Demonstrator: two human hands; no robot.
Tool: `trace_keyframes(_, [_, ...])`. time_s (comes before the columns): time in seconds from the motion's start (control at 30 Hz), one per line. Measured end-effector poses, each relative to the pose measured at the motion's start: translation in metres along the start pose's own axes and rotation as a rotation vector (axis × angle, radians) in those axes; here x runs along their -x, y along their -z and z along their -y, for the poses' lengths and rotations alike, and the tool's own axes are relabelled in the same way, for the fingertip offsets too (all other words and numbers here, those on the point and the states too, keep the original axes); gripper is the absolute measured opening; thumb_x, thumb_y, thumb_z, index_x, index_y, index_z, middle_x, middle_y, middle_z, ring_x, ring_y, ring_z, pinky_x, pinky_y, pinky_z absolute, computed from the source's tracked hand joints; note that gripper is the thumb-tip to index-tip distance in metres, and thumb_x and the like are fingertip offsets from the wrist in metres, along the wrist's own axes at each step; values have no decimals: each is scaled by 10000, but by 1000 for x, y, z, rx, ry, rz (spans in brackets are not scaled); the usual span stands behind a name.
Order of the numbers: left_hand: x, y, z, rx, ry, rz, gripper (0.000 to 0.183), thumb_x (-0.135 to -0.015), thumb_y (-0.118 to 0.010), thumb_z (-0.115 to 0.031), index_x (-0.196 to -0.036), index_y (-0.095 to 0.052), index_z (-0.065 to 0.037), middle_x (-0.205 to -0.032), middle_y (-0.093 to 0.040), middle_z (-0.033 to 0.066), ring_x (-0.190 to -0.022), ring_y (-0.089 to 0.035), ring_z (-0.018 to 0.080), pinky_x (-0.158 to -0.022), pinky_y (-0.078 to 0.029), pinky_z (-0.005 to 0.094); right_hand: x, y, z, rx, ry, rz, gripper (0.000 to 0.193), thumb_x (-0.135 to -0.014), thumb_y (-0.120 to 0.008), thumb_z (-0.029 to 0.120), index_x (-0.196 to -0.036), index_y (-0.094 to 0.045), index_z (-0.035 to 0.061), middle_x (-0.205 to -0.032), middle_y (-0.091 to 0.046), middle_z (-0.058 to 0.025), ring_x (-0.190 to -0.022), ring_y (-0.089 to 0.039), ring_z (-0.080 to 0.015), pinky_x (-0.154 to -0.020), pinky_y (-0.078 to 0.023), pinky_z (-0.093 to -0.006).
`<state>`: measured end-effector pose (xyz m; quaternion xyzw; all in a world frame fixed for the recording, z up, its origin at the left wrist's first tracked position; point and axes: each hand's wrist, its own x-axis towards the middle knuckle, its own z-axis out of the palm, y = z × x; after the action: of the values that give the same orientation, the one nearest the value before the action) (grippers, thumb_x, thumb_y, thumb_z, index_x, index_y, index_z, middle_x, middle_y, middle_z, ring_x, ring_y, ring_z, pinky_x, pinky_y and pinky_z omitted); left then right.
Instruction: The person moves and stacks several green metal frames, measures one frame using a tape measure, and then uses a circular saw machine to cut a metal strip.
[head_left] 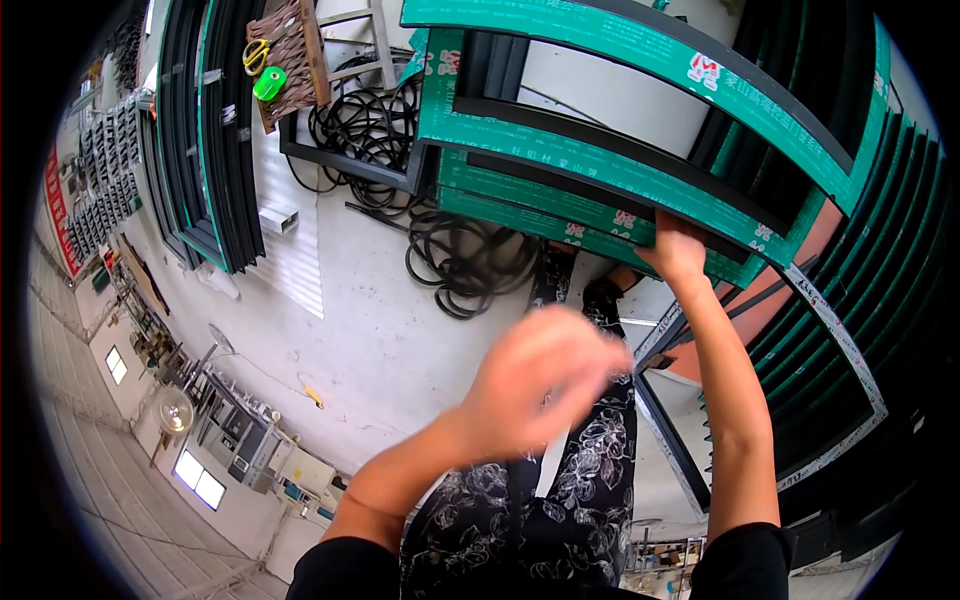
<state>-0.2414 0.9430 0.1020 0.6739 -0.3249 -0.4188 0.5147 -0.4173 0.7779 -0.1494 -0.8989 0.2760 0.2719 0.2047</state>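
A dark window frame [600, 165] with green protective film on its bars lies across the upper right, in front of my legs. My right hand [680, 252] is closed on its near bar, fingers over the far side and partly hidden. My left hand [545, 380] is raised above my lap, apart from the frame. Motion smears its fingers, which look curled; whether it holds anything cannot be made out. A white strip [551, 462] shows below it against my dark patterned trousers [590, 470]. Long black rubber-like strip [465, 260] lies in loose coils left of the frame.
More green-filmed frames [215, 150] stand stacked at the left, others [900, 200] at the far right. Yellow-handled scissors [257, 56] and a bright green roll [269, 83] rest on a brown woven seat [290, 60]. An empty frame [850, 370] leans beside my right arm.
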Motion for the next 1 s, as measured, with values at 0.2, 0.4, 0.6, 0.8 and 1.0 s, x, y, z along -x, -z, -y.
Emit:
trace_keyframes(0.2, [15,-11,-108,855,-114,-27,69,-869,-670,-90,-920,-684,-135,-807,-607,68,-715,-588,231,-658,-494,373,3,-4,8,63,-65,-70,839,-629,-855,368,-1342,-504,100,-1305,-567,-165,-1213,-534,-347,-1013,-436,-456])
trace_keyframes(0.4, [21,-69,-117,760,-318,-219,292,-853,-653,-21,-869,-688,-309,-742,-581,36,-615,-555,209,-622,-488,365,8,0,12,36,-70,-115,780,-620,-861,329,-1295,-541,103,-1268,-588,-159,-1189,-549,-343,-1023,-423,-456])
trace_keyframes(0.6, [25,-90,-131,475,-107,-320,287,-710,-640,43,-760,-602,-237,-659,-555,43,-554,-531,213,-655,-501,419,8,-9,7,-28,-23,-216,787,-607,-864,284,-1301,-532,116,-1230,-595,-141,-1151,-561,-328,-1004,-432,-444])
trace_keyframes(0.8, [20,-89,-116,752,-190,44,148,-816,-674,-79,-854,-588,-193,-667,-555,51,-616,-553,219,-676,-500,432,10,-7,6,-71,-52,-172,763,-604,-862,272,-1280,-541,122,-1222,-595,-113,-1174,-537,-317,-1026,-408,-443])
trace_keyframes(1.0, [24,-116,-113,453,-306,-269,171,-836,-701,-123,-933,-585,-203,-731,-579,67,-646,-559,222,-710,-503,426,11,-10,2,-46,-24,-215,761,-599,-868,277,-1269,-544,120,-1234,-584,-110,-1172,-536,-315,-1036,-404,-437])
